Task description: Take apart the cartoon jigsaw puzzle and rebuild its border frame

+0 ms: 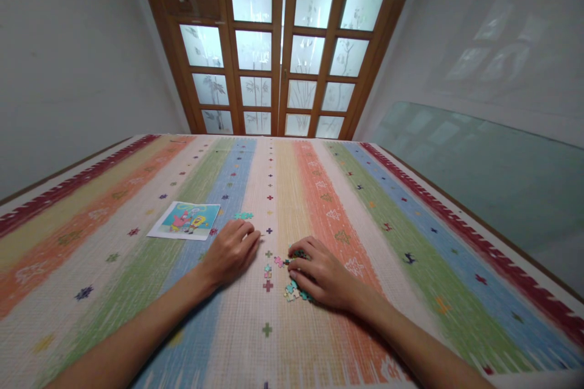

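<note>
The right hand (322, 276) lies curled over the puzzle pile (292, 290), grip hidden. The left hand (230, 252) rests flat, empty; the picture (185, 220) lies at its ten o'clock.

Pic card (185, 220) left of pieces (294, 292), on cloth (410, 225).

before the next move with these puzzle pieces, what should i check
1. Pile of puzzle pieces within reach: ok, right hand lies on it.
2. Left hand free: cannot tell, it rests palm down on the striped cloth and could cover a piece.
3. Reference picture visible: ok, flat and uncovered, beyond the left hand.
4. Joined teal pieces safe: ok, apart from both hands.
5. Loose pieces near the edge: ok, all lie well inside.
</note>
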